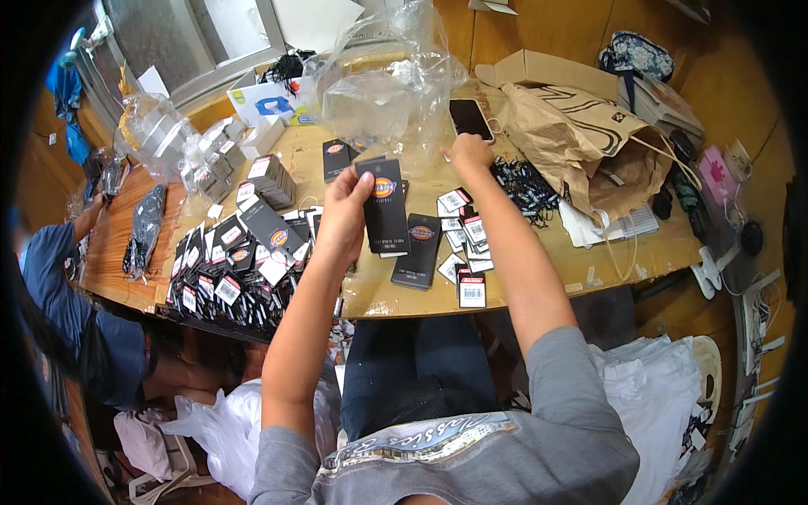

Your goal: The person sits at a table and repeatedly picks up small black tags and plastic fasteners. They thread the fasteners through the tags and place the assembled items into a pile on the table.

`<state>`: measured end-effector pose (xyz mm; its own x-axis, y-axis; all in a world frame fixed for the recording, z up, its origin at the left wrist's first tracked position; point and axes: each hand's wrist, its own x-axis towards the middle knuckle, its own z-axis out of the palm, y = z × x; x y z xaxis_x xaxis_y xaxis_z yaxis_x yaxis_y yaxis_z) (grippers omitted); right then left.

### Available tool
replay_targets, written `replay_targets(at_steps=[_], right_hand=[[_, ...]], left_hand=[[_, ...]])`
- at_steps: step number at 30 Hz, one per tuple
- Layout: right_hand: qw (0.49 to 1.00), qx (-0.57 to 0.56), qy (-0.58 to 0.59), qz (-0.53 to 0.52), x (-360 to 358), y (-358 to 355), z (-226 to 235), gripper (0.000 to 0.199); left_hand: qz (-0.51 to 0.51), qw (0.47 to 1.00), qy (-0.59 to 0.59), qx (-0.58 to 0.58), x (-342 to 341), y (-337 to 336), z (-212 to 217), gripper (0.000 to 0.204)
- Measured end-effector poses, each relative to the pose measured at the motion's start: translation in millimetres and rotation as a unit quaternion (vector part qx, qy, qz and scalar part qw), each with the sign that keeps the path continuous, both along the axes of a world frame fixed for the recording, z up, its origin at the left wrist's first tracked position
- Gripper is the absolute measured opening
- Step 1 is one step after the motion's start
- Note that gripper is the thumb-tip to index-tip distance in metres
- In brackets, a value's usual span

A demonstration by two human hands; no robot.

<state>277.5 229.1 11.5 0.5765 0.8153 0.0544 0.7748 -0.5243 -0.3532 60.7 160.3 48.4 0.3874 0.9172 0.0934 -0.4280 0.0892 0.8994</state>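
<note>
My left hand (342,210) is closed on a black hang tag (385,220) with a coloured oval emblem, held upright over the table. More tag edges show behind it, so it may be a small stack. My right hand (469,154) reaches farther out, just below a dark-screened phone (470,119). Its fingers are drawn together, and what they pinch, if anything, is too small to make out. A flat stack of black tags (418,252) lies below the held one. Beside it are loose barcode tags (472,290) and a heap of black strings (523,187).
Left of my arm spreads a big pile of strung tags (227,273). Behind it stand a white tag stack (269,179) and clear plastic bags (370,93). An open brown paper bag (581,143) sits at the right. Another person's sleeve (50,261) shows far left.
</note>
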Motion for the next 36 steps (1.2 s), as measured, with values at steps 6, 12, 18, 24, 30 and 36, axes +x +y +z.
replay_targets(at_steps=[6, 12, 18, 24, 30, 36], right_hand=[[0.998, -0.035, 0.020, -0.041, -6, 18, -4, 0.051], [0.996, -0.051, 0.050, -0.045, -13, 10, 3, 0.045], [0.935, 0.183, 0.275, 0.127, 19, 11, -10, 0.023], [0.809, 0.266, 0.319, 0.417, -1, -90, 88, 0.009], [0.823, 0.240, 0.258, 0.445, -15, -115, 87, 0.013], [0.950, 0.198, 0.108, 0.216, 18, -146, 51, 0.012]], left_hand=[[0.138, 0.955, 0.148, 0.218, 1, -19, -4, 0.008], [0.193, 0.916, 0.179, 0.302, -2, -25, -12, 0.008], [0.230, 0.924, 0.135, 0.275, 1, -19, -11, 0.010], [0.255, 0.908, 0.152, 0.295, 15, -19, 0, 0.020], [0.080, 0.975, 0.078, 0.194, 48, -28, 4, 0.013], [0.065, 0.978, 0.128, 0.152, 48, -35, -3, 0.016]])
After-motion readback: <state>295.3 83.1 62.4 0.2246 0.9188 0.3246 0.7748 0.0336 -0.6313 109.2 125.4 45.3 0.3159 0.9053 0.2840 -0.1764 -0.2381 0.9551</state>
